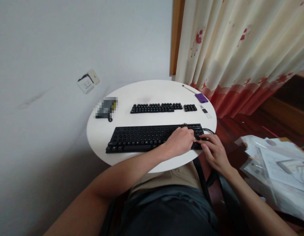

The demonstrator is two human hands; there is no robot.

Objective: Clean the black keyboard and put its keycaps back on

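Note:
A black keyboard (139, 137) lies along the near side of the white round table (152, 164), most of its keycaps off and a bottom row still fitted. My left hand (182, 139) reaches across to its right part, fingers bent and pressed together; what they pinch, if anything, is hidden. Beside it, my right hand (214, 150) rests at the keyboard's right end, with fingers stretched out and the index tip close to the left fingertips. Loose black keycaps stand in rows in a larger group (154, 108) and a smaller group (190, 108) behind the keyboard.
A purple cloth (201, 98), a thin-handled brush (188, 88) and a small wire-ended tool (205, 111) lie at the back right. A pixelated dark item (105, 108) sits at left. Plastic bags and papers (277, 167) are to the right, below a curtain (230, 59).

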